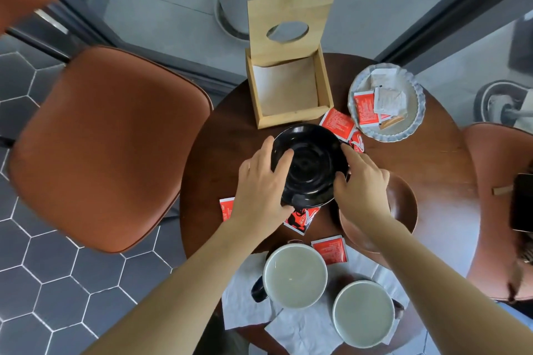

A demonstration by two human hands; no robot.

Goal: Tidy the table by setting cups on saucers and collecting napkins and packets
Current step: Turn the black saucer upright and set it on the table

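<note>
A black saucer [310, 164] sits mid-table, and both hands grip its rim: my left hand [261, 184] on the left edge, my right hand [360, 184] on the right edge. A brown wooden saucer [403, 210] lies under my right wrist. Two cups with pale insides stand near me, the left cup [294, 275] with a black handle and the right cup [363, 313]. White napkins [245, 297] lie under and around them. Red packets lie scattered: one packet [337, 123] past the saucer, one [330, 249] by the cups, one [226, 207] at my left wrist.
A wooden napkin box [288, 86] stands open at the table's far side. A pale fluted plate [403, 130] at the far right holds several packets. Brown chairs stand to the left [109, 147] and right [496, 210]; a phone [523, 204] lies on the right one.
</note>
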